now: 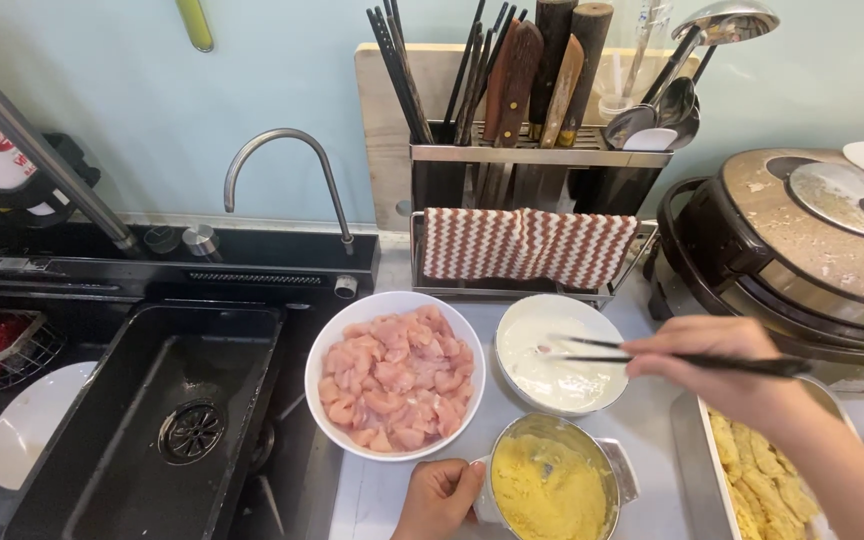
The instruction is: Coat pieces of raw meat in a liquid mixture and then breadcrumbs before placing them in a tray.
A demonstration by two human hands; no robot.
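1. Two hands show in our head view — our right hand [722,362] pinches black chopsticks [652,356], tips over the white batter bowl [560,355].
2. Our left hand [440,497] curls closed on the steel pot [552,485] of yellow crumbs.
3. Behind it sits the raw chicken bowl [395,373] — the sink [152,420] lies left.

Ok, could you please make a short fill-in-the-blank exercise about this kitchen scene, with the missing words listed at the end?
1. The right hand holds a pair of black ____ over the white bowl of batter.
2. The left hand grips the metal pot of ____ crumb mixture.
3. The large white bowl holds pieces of raw ____.
4. A striped ____ hangs on the rack behind the bowls.

Missing words: chopsticks; yellow; chicken; cloth
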